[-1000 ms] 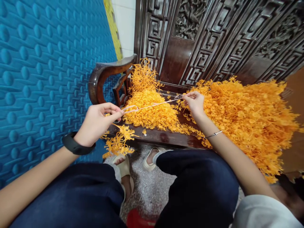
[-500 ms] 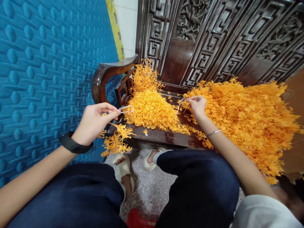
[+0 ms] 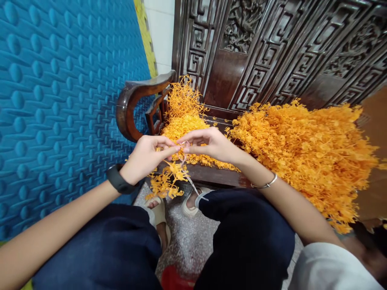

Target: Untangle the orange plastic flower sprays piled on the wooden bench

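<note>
My left hand (image 3: 152,157) and my right hand (image 3: 208,146) meet over the wooden bench, fingertips almost touching. Both pinch a thin whitish string (image 3: 191,182), whose loose end hangs down toward my foot. Beneath my left fingers dangles a small bunch of orange artificial flower pieces (image 3: 167,179); where it joins the string is hidden by my fingers. Behind the hands lies a heap of small orange flower pieces (image 3: 184,123), partly covered by them.
A large pile of orange artificial flowers (image 3: 308,157) spreads to the right, beside brown cardboard (image 3: 375,161). The dark bench has a curved armrest (image 3: 123,106) and carved back (image 3: 226,76). A blue textured mat (image 3: 60,100) stands at left. Something red (image 3: 178,278) is on the floor.
My right hand has moved left with its end of the string to meet my left hand. My left hand has shifted right, carrying the hanging flower bunch along.
</note>
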`<action>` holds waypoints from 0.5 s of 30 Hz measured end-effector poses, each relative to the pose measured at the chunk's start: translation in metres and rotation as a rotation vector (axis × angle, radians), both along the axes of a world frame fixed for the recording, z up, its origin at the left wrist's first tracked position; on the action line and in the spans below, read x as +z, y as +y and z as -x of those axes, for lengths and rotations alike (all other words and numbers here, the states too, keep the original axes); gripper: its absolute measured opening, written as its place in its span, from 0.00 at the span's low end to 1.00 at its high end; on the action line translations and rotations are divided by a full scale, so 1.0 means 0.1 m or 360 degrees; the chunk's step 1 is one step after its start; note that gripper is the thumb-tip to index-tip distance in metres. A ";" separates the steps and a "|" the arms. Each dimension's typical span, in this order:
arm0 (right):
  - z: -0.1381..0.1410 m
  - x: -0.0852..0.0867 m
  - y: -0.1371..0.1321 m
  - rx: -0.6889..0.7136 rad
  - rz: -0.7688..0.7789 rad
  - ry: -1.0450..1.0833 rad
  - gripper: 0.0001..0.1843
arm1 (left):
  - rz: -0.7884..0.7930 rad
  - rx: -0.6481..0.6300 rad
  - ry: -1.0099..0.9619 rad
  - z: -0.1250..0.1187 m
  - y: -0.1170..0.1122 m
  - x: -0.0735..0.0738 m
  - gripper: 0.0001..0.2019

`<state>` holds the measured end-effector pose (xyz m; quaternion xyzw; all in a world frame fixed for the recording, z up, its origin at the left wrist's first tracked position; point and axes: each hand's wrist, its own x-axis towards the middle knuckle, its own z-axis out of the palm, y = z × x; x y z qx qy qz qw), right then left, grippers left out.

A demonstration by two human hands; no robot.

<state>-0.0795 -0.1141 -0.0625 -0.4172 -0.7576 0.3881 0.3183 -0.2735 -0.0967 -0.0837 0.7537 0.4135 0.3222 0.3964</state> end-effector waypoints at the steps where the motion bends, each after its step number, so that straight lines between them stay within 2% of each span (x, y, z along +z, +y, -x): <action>1: -0.01 -0.02 0.01 -0.0014 -0.0014 -0.0013 0.16 | -0.0021 -0.0023 -0.0011 -0.02 -0.01 0.01 0.11; 6: -0.04 -0.11 0.05 -0.0102 -0.0051 -0.0070 0.15 | -0.0113 -0.0106 -0.0054 -0.10 -0.03 0.04 0.11; 10: -0.10 -0.11 0.03 -0.0077 -0.0127 -0.0253 0.15 | -0.0029 -0.0139 -0.0076 -0.13 -0.04 0.04 0.09; 12: -0.19 -0.09 0.02 -0.0142 -0.0273 -0.0559 0.12 | -0.0012 -0.0126 -0.0077 -0.13 -0.02 0.02 0.10; 15: -0.42 -0.05 0.01 -0.0435 -0.0455 -0.1291 0.11 | -0.0042 -0.0097 -0.0083 -0.13 0.00 -0.02 0.10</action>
